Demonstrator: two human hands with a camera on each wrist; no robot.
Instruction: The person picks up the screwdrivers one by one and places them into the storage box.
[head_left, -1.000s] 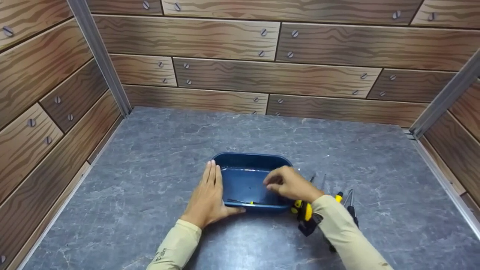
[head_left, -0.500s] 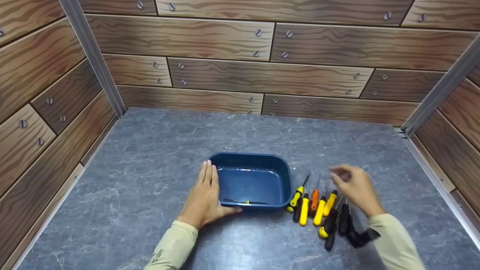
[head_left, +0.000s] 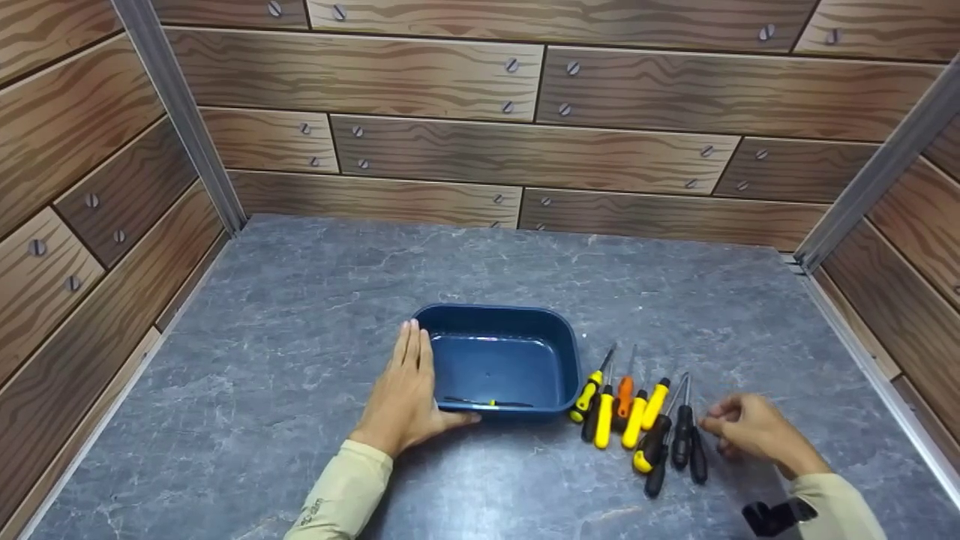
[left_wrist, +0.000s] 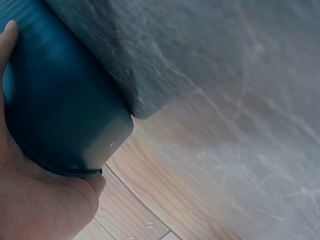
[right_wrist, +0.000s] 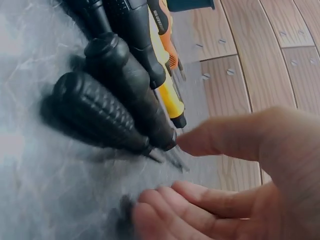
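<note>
- Hands first: the left hand point(head_left: 406, 394) is laid flat, with straight fingers, against the left wall of the blue tub point(head_left: 501, 322); its thumb is tucked round the near corner.
- The right hand point(head_left: 750, 433) is held just above the worktop point(head_left: 300, 300), with fingers loosely bent and thumb apart from them. Nothing is held in it.
- A row of screwdrivers point(head_left: 637, 416) is seen between the tub and the right hand, just right of the tub.
- The nearest one, a black screwdriver point(head_left: 698, 457), lies at about 9 o'clock from the right hand, almost touching the fingertips point(right_wrist: 192, 142).
- Its long axis runs from 6 to 12 o'clock: handle toward the person, thin metal tip away.
- The right hand is much nearer to it than the left hand, which is on the far side of the tub.
- The black handle is bumpy and fat. Other handles are yellow, orange and black.
- One thin tool point(head_left: 487, 403) is already seen lying inside the tub, by its near wall.
</note>
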